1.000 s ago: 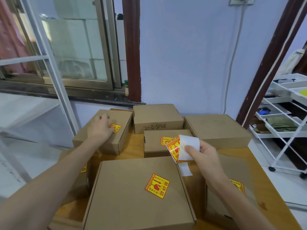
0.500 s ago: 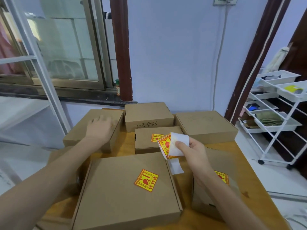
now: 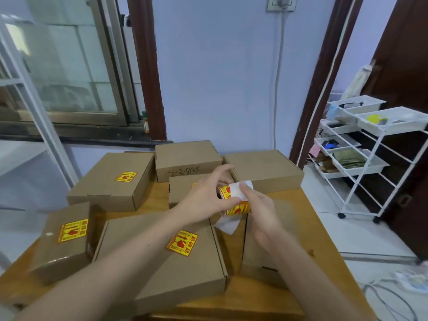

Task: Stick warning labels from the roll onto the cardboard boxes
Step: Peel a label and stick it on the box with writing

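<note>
Label roll (image 3: pixel 234 202) sits between 2 hands (both gripping it).

Both bare forearms reach in from the near edge and meet at mid-scene. The left arm runs from the near left, up and rightward; the left hand (image 3: pixel 206 200) lies back-up, thumb stretched to the right and fingers curled over the far side of the roll (image 3: pixel 234 200), pinching it. The right arm comes from the near right, angling leftward; the right hand (image 3: pixel 261 212) is just beside the left, its thumb pressed on the roll's white backing, fingers curled beneath.
</note>
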Demonstrator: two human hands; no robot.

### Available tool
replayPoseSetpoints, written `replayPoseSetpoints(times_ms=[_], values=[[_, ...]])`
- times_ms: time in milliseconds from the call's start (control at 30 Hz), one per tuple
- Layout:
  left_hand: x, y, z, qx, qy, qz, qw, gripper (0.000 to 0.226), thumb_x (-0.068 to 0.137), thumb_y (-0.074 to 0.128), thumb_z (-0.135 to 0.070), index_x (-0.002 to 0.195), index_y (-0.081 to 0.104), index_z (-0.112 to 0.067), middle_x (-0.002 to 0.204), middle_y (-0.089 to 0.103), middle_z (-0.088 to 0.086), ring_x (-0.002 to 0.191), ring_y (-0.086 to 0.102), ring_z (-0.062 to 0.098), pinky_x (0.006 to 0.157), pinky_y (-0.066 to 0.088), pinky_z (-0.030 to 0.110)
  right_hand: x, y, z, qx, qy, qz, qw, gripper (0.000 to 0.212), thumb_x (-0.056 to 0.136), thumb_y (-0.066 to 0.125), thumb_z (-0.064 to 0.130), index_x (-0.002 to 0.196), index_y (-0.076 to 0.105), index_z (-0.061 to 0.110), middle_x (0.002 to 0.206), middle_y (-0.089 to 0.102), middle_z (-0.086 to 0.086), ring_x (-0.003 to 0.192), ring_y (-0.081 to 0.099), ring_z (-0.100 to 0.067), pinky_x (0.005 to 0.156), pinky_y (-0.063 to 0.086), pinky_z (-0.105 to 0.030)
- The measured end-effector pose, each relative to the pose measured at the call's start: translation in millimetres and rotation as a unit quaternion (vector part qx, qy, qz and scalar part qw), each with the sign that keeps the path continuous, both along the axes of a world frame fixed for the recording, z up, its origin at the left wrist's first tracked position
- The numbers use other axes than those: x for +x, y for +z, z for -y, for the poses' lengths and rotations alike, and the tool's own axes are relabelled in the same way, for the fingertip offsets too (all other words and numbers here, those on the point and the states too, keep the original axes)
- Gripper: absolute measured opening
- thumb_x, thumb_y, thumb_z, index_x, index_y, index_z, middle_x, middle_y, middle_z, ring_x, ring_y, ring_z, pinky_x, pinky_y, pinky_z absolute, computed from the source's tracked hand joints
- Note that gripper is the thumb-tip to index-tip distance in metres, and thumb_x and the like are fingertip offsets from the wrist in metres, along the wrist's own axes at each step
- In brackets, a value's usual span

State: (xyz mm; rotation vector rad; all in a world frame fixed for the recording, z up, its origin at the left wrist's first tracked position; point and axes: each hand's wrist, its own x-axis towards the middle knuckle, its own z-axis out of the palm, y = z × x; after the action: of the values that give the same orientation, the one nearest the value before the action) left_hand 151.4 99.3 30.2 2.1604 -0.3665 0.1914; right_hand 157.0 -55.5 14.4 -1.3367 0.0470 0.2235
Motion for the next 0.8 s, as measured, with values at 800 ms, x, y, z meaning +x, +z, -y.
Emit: replayPoseSetpoints(times_ms=[800], values=[[6.6,5.6,17.2,0.183,0.044,0.098,0.977,0.03,0.092,0.063,-0.037,0.118,0.068,-0.024,0.116,0.061,-0.006,0.105,0.052,0.007,0.088,0.044,0.026,0.9,-12.5,26.3,-0.114,0.06,0.188,0.974,0.016,0.09,0.065,0.006,0.104,0.071,0.011,0.094,0.078,-0.006,0.087,0.074,-0.013,0.072,0.056,-0.019]])
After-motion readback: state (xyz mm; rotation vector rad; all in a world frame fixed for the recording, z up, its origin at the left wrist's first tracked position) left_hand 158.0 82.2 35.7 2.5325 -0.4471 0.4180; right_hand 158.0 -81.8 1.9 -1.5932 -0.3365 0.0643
